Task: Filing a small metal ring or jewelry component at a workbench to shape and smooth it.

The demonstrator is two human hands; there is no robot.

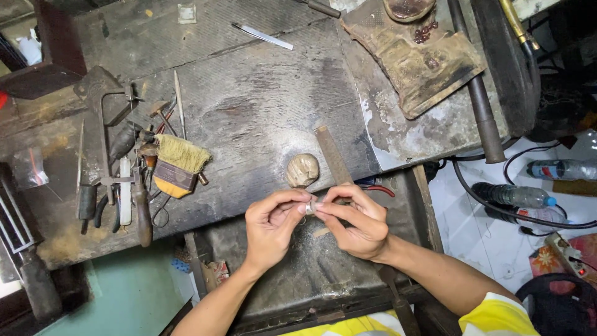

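Observation:
My left hand [272, 225] and my right hand [356, 219] meet over the front edge of a worn grey workbench [261, 106]. Between their fingertips they pinch a small silvery metal piece [310, 207]; it looks like a ring, but most of it is hidden by the fingers. Just beyond the hands a round wooden knob [303, 170] sticks up from the bench. Beside it a flat wooden bench pin [334, 157] juts toward me.
Hand tools lie at the bench's left: a yellow-bristled brush [178, 164], pliers [99, 202], files and a saw frame [106, 118]. A stained leather pad [413, 62] sits far right. A dark tray [311, 267] hangs under the hands. Plastic bottles [516, 195] and cables lie on the white floor.

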